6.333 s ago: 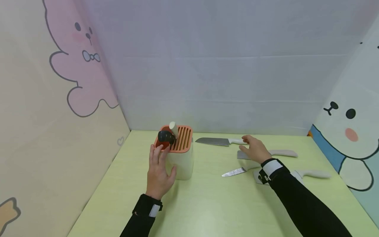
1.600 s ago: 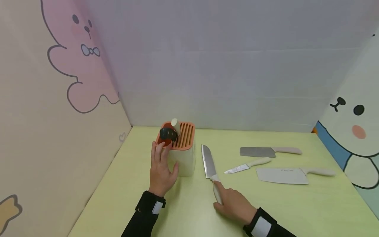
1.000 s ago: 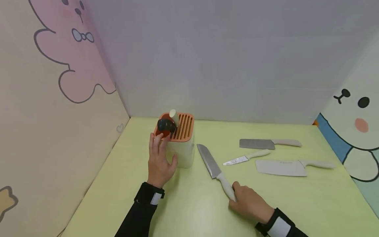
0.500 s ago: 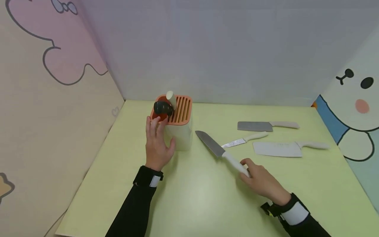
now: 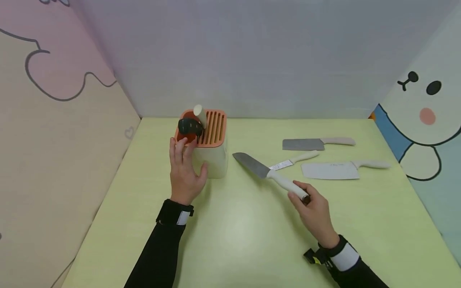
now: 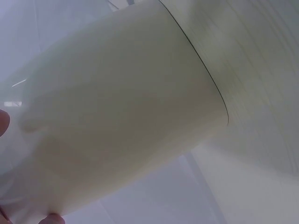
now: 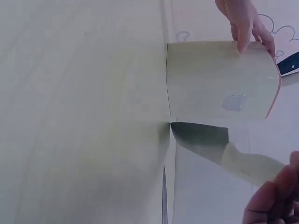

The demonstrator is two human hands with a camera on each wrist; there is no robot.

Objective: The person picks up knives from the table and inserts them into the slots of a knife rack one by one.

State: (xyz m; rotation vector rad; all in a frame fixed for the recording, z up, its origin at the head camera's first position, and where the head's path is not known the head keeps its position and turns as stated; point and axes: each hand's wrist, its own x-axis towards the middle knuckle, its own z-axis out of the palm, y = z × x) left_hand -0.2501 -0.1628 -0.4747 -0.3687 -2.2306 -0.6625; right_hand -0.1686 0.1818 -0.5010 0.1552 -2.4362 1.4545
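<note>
My left hand point(image 5: 185, 176) rests with extended fingers against the left side of a cream knife block point(image 5: 216, 162) with a slotted orange top point(image 5: 215, 128). The left wrist view shows the block's smooth wall point(image 6: 121, 102) and a few fingertips at its edges. With thumb and fingers, my right hand point(image 5: 315, 210) pinches the white handle end of a kitchen knife point(image 5: 253, 164). The knife is lifted and tilted, blade pointing left towards the block. In the right wrist view its blade point(image 7: 201, 140) appears near the block's lower edge, apart from it.
In the block stand a black-handled tool point(image 5: 189, 126) and a white handle point(image 5: 200, 114). On the table to the right lie a small paring knife point(image 5: 304, 156), a narrow cleaver point(image 5: 303, 144) and a wide cleaver point(image 5: 330, 171). A pale wall point(image 5: 266, 60) stands behind.
Earlier the right hand reached to the kitchen knife at the back, then drew it forward. It has since swung the blade leftward and raised it. The left hand stays at the block; the head view tilted down.
</note>
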